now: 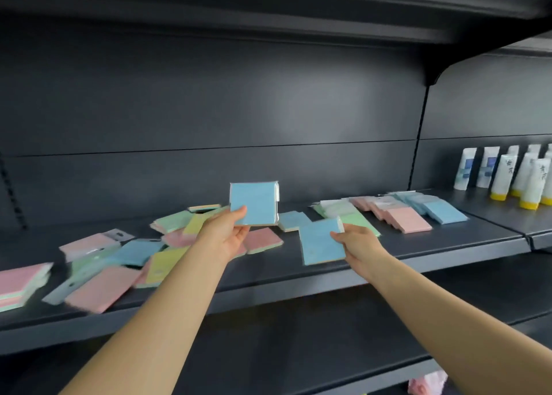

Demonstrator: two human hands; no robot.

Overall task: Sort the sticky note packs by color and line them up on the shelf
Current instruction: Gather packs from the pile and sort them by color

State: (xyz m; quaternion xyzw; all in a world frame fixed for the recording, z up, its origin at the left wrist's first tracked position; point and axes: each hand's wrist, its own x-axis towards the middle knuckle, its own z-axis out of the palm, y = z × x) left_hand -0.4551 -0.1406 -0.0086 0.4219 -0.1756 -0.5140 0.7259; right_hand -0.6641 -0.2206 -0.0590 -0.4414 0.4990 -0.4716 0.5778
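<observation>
Blue sticky note pack [254,203] is pinched upright above the dark shelf [418,245] by the left hand [227,230]. Right hand [355,242] pinches a second blue pack [321,242], tilted, near the sorted rows [406,212].

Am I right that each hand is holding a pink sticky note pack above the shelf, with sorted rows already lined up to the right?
Not quite: the packs are blue, not pink. The head view shows the left hand holding one blue pack and the right hand another blue pack above the shelf; the sorted rows do lie to the right.
</observation>
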